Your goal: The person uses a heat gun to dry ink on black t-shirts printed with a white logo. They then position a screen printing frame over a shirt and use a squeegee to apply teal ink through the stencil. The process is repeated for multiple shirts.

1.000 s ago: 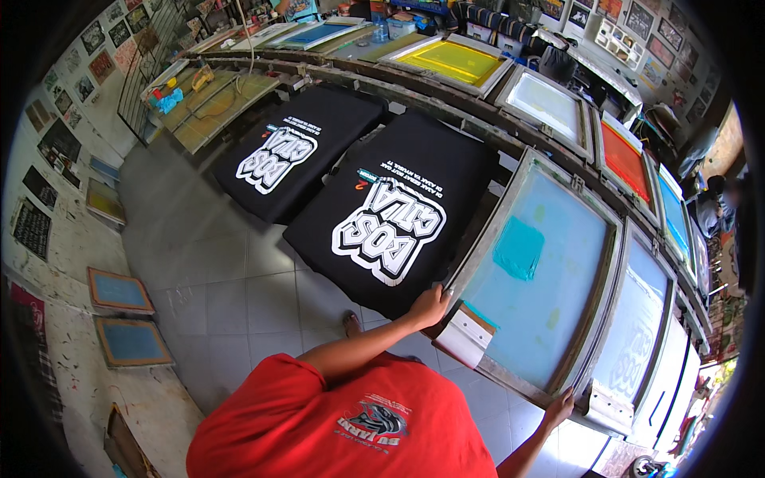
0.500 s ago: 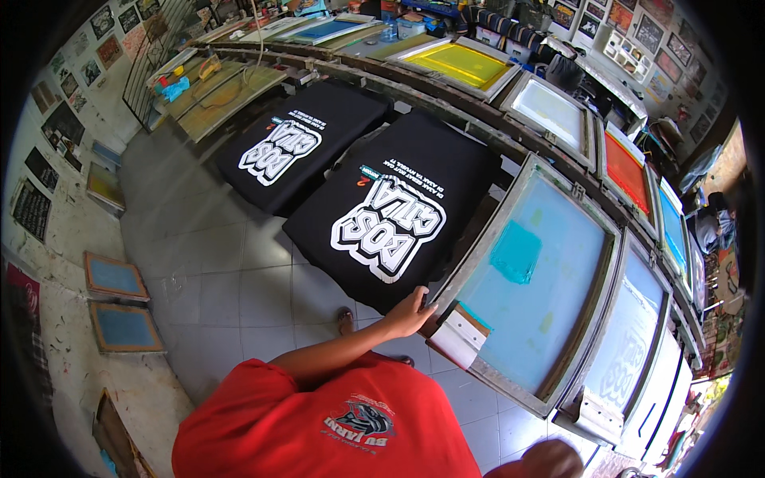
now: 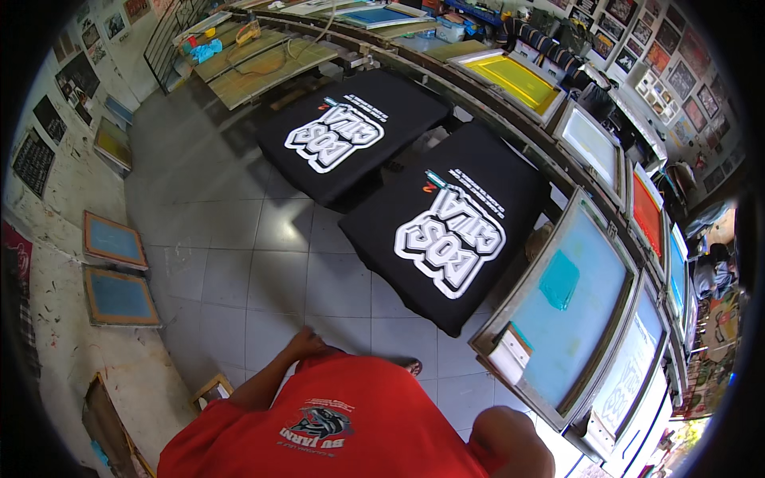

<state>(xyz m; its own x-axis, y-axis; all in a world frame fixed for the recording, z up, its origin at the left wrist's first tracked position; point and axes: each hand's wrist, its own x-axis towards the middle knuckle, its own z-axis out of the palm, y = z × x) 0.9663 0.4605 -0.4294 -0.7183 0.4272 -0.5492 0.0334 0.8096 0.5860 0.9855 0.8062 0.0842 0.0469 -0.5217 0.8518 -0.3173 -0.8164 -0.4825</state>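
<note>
Close to my red shirt (image 3: 358, 414), my left hand (image 3: 307, 344) hangs over the tiled floor, away from the boards. It is small and its fingers are partly hidden, so whether they are curled or spread is unclear. Of my right arm only a bent part (image 3: 511, 442) shows at the lower edge; the hand itself is out of sight. Ahead lies a black T-shirt (image 3: 486, 171) stretched on a board, with large white lettering. Another black T-shirt (image 3: 398, 99) with the same print lies farther left. Right of the nearer shirt, a raised screen frame (image 3: 586, 350) carries a teal patch and a squeegee (image 3: 508, 357).
A second screen (image 3: 629, 374) stands beside the first at right. Yellow (image 3: 514, 84) and red (image 3: 644, 195) screens line the far rail. Two small blue screens lean against the left wall, the lower screen (image 3: 121, 296) near a pale ledge. Grey tiles (image 3: 239, 255) cover the floor.
My left hand has left the near corner between the T-shirt and the screen frame and drawn back left beside my body. The view has shifted, so the boards sit farther right.
</note>
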